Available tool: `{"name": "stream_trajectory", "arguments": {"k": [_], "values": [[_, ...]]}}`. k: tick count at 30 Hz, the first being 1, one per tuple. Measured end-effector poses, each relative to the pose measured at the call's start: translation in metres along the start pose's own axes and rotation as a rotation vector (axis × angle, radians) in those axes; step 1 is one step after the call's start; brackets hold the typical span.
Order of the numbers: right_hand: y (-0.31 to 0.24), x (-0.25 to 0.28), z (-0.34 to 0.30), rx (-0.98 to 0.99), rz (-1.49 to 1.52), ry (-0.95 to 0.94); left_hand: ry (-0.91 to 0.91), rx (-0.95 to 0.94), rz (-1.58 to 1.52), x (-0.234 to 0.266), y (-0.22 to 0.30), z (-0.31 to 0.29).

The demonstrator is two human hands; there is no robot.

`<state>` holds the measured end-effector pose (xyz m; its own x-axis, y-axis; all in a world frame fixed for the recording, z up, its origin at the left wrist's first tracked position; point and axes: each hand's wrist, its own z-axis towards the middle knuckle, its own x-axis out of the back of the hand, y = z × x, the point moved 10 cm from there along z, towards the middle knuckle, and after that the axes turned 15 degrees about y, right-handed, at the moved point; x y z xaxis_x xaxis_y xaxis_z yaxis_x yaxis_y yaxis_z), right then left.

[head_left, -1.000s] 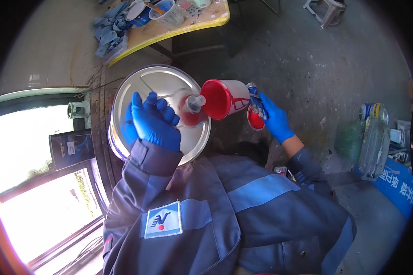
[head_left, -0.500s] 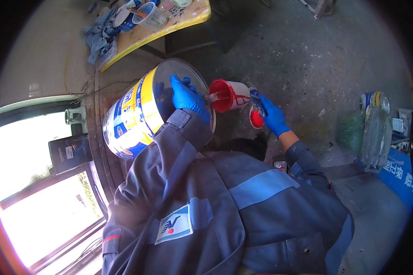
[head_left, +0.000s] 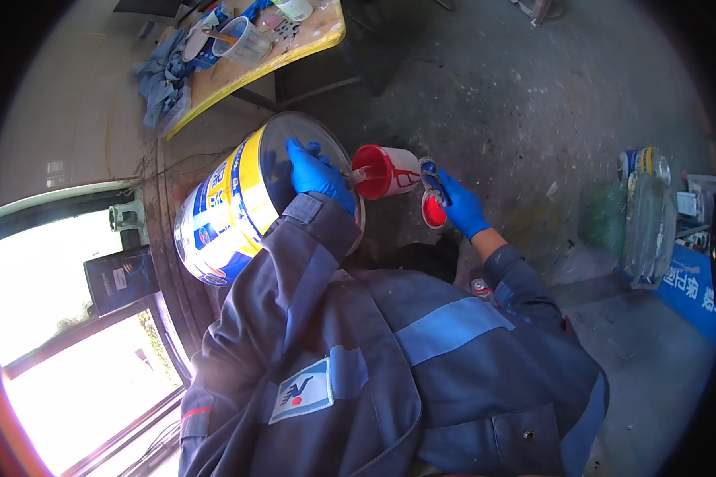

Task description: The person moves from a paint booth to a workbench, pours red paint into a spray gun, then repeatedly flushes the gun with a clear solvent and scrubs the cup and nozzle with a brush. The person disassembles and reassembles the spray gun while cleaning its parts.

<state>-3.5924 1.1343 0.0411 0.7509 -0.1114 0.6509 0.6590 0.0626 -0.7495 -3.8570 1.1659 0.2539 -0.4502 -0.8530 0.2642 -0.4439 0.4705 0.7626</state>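
A large paint bucket (head_left: 239,191), white with yellow and blue, is tilted on its side with its grey lid (head_left: 282,147) toward the right. My left hand (head_left: 320,176), in a blue glove, is closed at the lid. A short translucent spout (head_left: 359,175) shows beside it and reaches into the mouth of a white cup (head_left: 390,172), which is coated red inside and streaked red outside. My right hand (head_left: 463,208), also gloved, is closed around a grey-blue, paint-smeared piece (head_left: 429,176) at the cup's base. Below that piece is a small round thing with a bright red face (head_left: 433,211).
A yellow-edged table (head_left: 294,57) at the upper left carries blue rags (head_left: 165,75) and a clear tub (head_left: 247,44). A window (head_left: 40,262) is at the left. On the right are a smaller can (head_left: 643,163), plastic-wrapped items (head_left: 648,230) and a blue board (head_left: 688,286).
The bucket, the cup and both hands lie slightly further left in the picture, and the table has shifted up and left. Both grips look the same, and the spout is still at the cup's mouth.
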Motion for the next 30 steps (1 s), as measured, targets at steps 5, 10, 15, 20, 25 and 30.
{"name": "stream_trajectory", "arguments": {"k": [5, 10, 15, 20, 25, 30], "values": [[-0.037, 0.006, 0.009, 0.016, 0.031, -0.026, -0.110, 0.035, -0.025, 0.032, 0.050, 0.003], [-0.116, -0.009, 0.028, 0.036, 0.305, -0.053, -0.478, 0.157, -0.135, 0.078, 0.130, 0.019], [-0.193, -0.047, 0.046, 0.016, 0.509, -0.169, -0.580, -0.183, 0.022, 0.125, 0.199, 0.062], [-0.246, -0.083, 0.058, -0.017, 0.571, -0.232, -0.131, -0.770, 0.026, 0.216, 0.255, 0.144], [-0.277, -0.107, 0.070, -0.018, 0.490, -0.256, -0.080, -0.692, -0.111, 0.277, 0.266, 0.223], [-0.307, -0.127, 0.067, -0.026, 0.473, -0.343, -0.119, -1.052, 0.158, 0.283, 0.283, 0.191]]}}
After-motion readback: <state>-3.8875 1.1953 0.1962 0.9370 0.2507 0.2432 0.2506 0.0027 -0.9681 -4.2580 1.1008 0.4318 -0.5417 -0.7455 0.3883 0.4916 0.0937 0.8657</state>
